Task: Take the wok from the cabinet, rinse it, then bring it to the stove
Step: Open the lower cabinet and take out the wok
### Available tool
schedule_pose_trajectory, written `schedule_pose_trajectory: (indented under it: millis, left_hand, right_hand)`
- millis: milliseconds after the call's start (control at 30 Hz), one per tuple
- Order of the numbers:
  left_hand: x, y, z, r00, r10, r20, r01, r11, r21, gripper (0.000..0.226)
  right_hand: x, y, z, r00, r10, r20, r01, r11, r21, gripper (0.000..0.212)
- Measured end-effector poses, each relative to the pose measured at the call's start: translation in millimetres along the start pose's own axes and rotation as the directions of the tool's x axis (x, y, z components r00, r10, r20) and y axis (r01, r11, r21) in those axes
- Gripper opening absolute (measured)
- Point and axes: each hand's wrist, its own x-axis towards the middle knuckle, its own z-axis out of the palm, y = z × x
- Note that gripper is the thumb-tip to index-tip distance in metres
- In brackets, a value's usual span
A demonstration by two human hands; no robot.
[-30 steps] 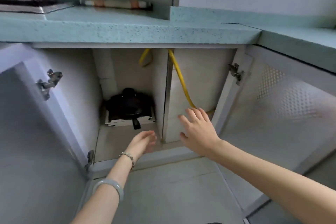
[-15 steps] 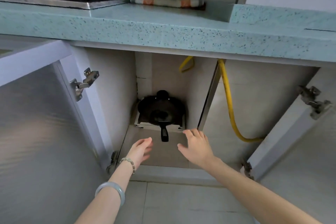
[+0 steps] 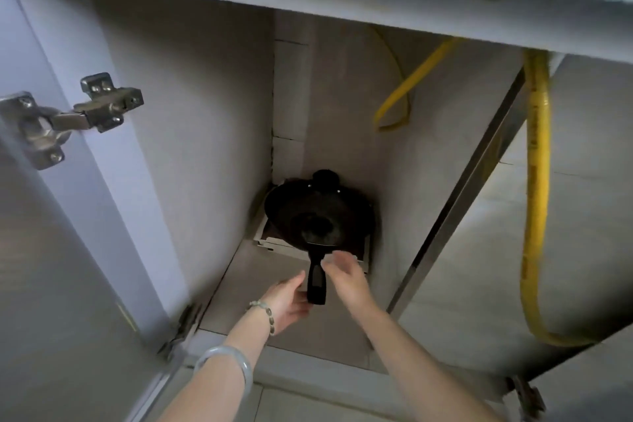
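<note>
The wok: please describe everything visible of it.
The wok is black, round and deep, seemingly metal. Its long black handle points toward the person; a small grip sits opposite. It rests on a white tray deep in the cabinet. The left hand and right hand flank the handle; whether they touch is unclear.

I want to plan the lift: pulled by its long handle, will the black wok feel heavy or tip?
The wok is probably bowl-heavy: its wide bowl lies well beyond the slim handle, so it may dip. It rests on a white box, so it could rock or slide when pulled. It looks rigid.
</note>
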Motion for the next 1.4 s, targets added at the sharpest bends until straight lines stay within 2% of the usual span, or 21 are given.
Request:
schedule_pose_trajectory:
  millis: [67, 167, 300, 400, 467, 533, 600, 733, 800, 900, 1000, 1067, 1300, 1400]
  left_hand:
    - [14.8, -0.3, 3.4, 0.999, -0.004, 0.044, 0.006, 0.999, -0.031, 0.051]
    - [34.0, 1.9, 11.6, 0.999, 0.03, 0.02, -0.029, 0.998, -0.048, 0.048]
    - [46.5, 5.9, 27.3, 0.996, -0.061, 0.058, 0.067, 0.992, -0.11, 0.034]
    - [50.2, 5.3, 35.6, 0.995, -0.096, -0.02, 0.094, 0.993, -0.074, 0.023]
    - [49.1, 4.2, 34.4, 0.996, -0.069, -0.059, 0.066, 0.997, -0.052, 0.021]
    - [43.2, 3.4, 30.3, 0.997, -0.062, -0.035, 0.059, 0.995, -0.085, 0.019]
    - [33.1, 2.3, 24.1, 0.998, -0.065, 0.001, 0.064, 0.99, -0.124, 0.019]
    - [20.4, -12.7, 18.7, 0.999, -0.032, -0.024, 0.031, 0.999, -0.033, 0.03]
    - [20.5, -21.3, 17.9, 0.997, 0.012, -0.08, -0.009, 1.0, 0.029, 0.032]
    - [21.1, -28.6, 14.3, 0.989, 0.087, -0.123, -0.071, 0.989, 0.13, 0.035]
    - [19.1, -37.6, 7.7, 0.983, 0.13, -0.132, -0.106, 0.978, 0.178, 0.034]
    - [16.7, -43.4, 3.7, 0.982, 0.153, -0.113, -0.132, 0.976, 0.174, 0.032]
    - [-0.5, -52.1, 6.4, 0.985, 0.145, -0.089, -0.142, 0.989, 0.045, 0.037]
    - [-19.8, -51.1, 3.6, 0.985, 0.156, -0.069, -0.155, 0.988, 0.017, 0.04]
  right_hand:
    - [17.0, 4.0, 1.3, 1.0, 0.023, 0.003, -0.024, 0.996, 0.082, 0.042]
    - [37.7, 20.1, 4.1, 0.999, 0.039, 0.001, -0.039, 0.993, 0.114, 0.037]
    - [50.0, 38.7, 1.9, 0.999, 0.045, -0.008, -0.043, 0.988, 0.147, 0.016]
    - [55.5, 46.9, -3.6, 0.999, 0.047, -0.002, -0.047, 0.99, 0.132, 0.028]
    - [59.0, 52.1, -3.5, 0.998, 0.055, -0.019, -0.052, 0.99, 0.135, 0.025]
    - [61.9, 59.9, -0.1, 0.996, 0.082, -0.024, -0.079, 0.989, 0.126, 0.022]
    - [62.8, 65.4, 7.3, 0.99, 0.143, -0.011, -0.139, 0.976, 0.166, 0.026]
    - [59.9, 70.0, 25.0, 0.945, 0.288, 0.155, -0.322, 0.902, 0.286, 0.043]
    - [58.5, 68.7, 33.1, 0.916, 0.294, 0.274, -0.376, 0.868, 0.325, 0.052]
    - [56.1, 59.6, 43.3, 0.857, 0.268, 0.44, -0.438, 0.829, 0.348, 0.052]
    - [55.2, 55.2, 50.0, 0.834, 0.284, 0.472, -0.49, 0.775, 0.4, 0.035]
    - [53.2, 55.5, 52.7, 0.833, 0.308, 0.46, -0.502, 0.771, 0.392, 0.031]
    - [37.9, 40.6, 39.8, 0.814, 0.314, 0.489, -0.474, 0.845, 0.248, 0.031]
    - [30.2, 34.0, 37.2, 0.816, 0.288, 0.501, -0.448, 0.863, 0.232, 0.021]
